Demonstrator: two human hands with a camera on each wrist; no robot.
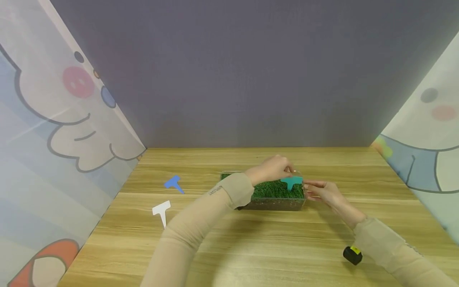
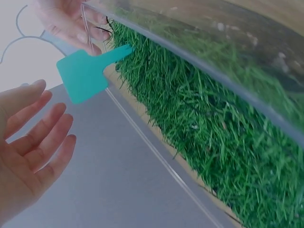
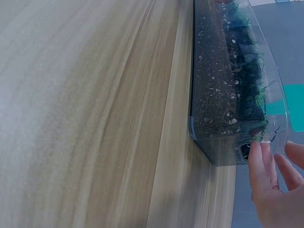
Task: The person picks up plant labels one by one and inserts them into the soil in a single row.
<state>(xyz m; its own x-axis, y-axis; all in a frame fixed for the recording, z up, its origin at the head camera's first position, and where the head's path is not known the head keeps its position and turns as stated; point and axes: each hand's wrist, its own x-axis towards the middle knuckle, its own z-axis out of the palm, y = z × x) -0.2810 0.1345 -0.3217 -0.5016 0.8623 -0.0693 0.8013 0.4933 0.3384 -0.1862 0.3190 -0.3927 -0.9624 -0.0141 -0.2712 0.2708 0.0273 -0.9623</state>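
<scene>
A clear plastic planter box (image 1: 276, 204) holds dark soil and green grass (image 2: 190, 114). Near its right end a teal T-shaped plant label (image 1: 292, 181) stands with its stem down in the grass. My left hand (image 1: 276, 167) hovers beside the label's head; in the left wrist view its fingers (image 2: 45, 147) are spread and loosely bent, with a gap to the label. At the box's right end, my right hand (image 1: 324, 192) rests its extended fingertips against the end wall, by a cutout seen in the right wrist view (image 3: 246, 151).
On the wooden table (image 1: 272, 247), a blue T-shaped label (image 1: 174, 183) and a white one (image 1: 162, 211) lie to the left. A small black object with a yellow patch (image 1: 352, 255) lies by the right forearm. A grey panel (image 1: 251, 79) rises behind.
</scene>
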